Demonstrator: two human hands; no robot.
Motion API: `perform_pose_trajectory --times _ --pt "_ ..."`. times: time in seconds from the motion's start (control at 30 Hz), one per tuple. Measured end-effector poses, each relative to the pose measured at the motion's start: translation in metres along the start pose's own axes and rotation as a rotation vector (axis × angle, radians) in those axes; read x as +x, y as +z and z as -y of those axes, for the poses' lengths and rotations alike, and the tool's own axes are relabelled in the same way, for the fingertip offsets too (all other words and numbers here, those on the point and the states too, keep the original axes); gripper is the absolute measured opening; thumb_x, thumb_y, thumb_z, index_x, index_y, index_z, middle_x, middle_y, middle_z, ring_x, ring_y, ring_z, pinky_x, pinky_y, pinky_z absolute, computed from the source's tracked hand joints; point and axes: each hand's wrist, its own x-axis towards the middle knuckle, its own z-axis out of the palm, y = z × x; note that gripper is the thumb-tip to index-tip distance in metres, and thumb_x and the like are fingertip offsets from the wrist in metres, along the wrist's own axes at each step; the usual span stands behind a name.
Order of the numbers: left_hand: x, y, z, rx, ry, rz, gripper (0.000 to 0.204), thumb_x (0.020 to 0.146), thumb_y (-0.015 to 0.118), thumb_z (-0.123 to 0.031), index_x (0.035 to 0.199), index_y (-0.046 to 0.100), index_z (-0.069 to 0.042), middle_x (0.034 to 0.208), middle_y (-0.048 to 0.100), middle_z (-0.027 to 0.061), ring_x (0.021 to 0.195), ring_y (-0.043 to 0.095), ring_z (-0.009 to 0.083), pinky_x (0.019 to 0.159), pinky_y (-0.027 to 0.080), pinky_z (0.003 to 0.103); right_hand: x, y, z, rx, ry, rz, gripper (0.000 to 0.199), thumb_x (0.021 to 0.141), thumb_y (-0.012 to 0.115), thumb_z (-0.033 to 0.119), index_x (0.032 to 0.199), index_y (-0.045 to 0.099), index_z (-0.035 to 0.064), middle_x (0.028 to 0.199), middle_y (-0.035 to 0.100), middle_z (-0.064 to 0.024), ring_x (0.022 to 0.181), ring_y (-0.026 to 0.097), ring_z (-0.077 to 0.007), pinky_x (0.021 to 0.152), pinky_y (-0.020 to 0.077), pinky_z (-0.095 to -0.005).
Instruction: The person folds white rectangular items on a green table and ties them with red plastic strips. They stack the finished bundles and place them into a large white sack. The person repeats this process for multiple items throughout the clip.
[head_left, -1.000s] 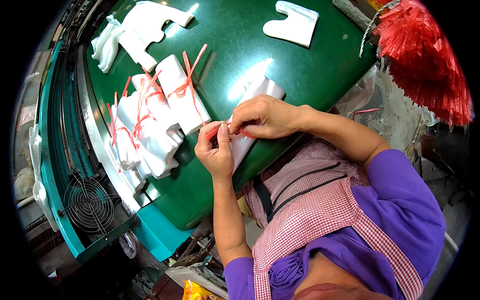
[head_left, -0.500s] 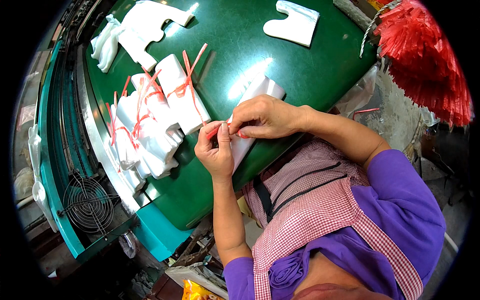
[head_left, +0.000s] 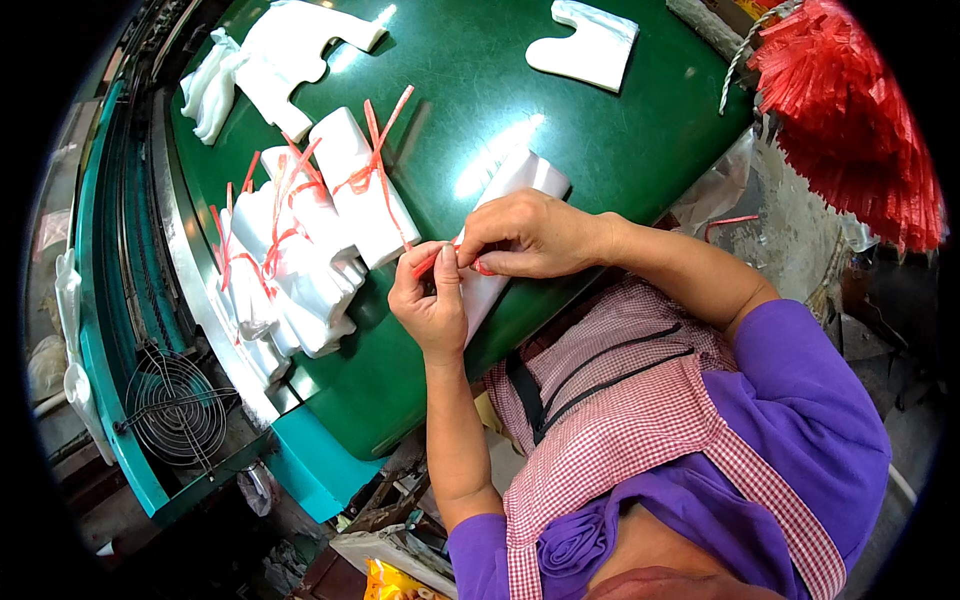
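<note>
A folded bundle of white plastic bags [head_left: 527, 178] lies slantwise on the green tabletop, under my hands. Around it runs a red plastic ribbon [head_left: 425, 266], pinched on one side by my left hand [head_left: 432, 310]. My right hand [head_left: 530, 235] is closed on the same ribbon, its fingertips meeting those of the left over the bundle. Fingers and knuckles hide the middle of the ribbon, so a knot cannot be made out. Just left of my hands lies a bundle tied with red ribbon [head_left: 362, 185], beside a pile of similar tied bundles [head_left: 290, 255].
Loose white cut plastic sheets [head_left: 290, 45] lie at the far left of the green table [head_left: 450, 110], another white piece [head_left: 585, 45] at the far right. A thick hank of red ribbons [head_left: 850, 120] hangs at right. A metal-edged machine with a round wire guard [head_left: 178, 405] stands at left.
</note>
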Motion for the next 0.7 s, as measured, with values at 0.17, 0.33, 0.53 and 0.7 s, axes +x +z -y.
perform_pose_trajectory --times 0.17,0.33,0.53,0.7 --pt "0.0001 0.0023 -0.0037 -0.035 -0.058 -0.032 0.009 0.089 0.064 -0.010 0.090 0.062 -0.001 0.075 0.063 0.0013 0.066 0.055 0.0057 0.060 0.044 0.019 -0.0004 -0.0001 -0.0005 -0.005 -0.012 -0.007 0.016 0.077 0.064 -0.001 0.092 0.065 0.0015 0.077 0.062 -0.0070 0.068 0.057 -0.0193 0.058 0.0446 -0.0303" --pt "0.0003 0.0022 -0.0058 -0.037 -0.051 -0.026 0.009 0.089 0.064 -0.010 0.090 0.062 -0.001 0.074 0.063 0.0007 0.064 0.054 0.0048 0.058 0.042 0.019 -0.0006 0.0017 -0.0010 -0.003 -0.011 -0.016 0.015 0.077 0.064 -0.001 0.091 0.065 0.0015 0.077 0.062 -0.0072 0.068 0.057 -0.0199 0.059 0.0452 -0.0306" --pt "0.0000 0.0023 -0.0055 -0.028 -0.048 -0.027 0.009 0.089 0.064 -0.009 0.090 0.062 -0.001 0.074 0.062 0.0004 0.064 0.054 0.0046 0.057 0.042 0.018 -0.0011 0.0022 -0.0020 -0.002 -0.014 -0.018 0.015 0.077 0.065 -0.001 0.091 0.064 0.0017 0.078 0.062 -0.0075 0.070 0.058 -0.0212 0.061 0.0462 -0.0319" --pt "0.0000 0.0028 -0.0050 -0.035 -0.041 -0.031 0.009 0.089 0.064 -0.009 0.090 0.062 -0.001 0.075 0.063 0.0006 0.065 0.054 0.0047 0.058 0.042 0.018 -0.0014 0.0023 -0.0023 -0.006 -0.010 -0.015 0.015 0.077 0.065 -0.001 0.091 0.064 0.0020 0.079 0.063 -0.0076 0.070 0.058 -0.0214 0.061 0.0464 -0.0323"
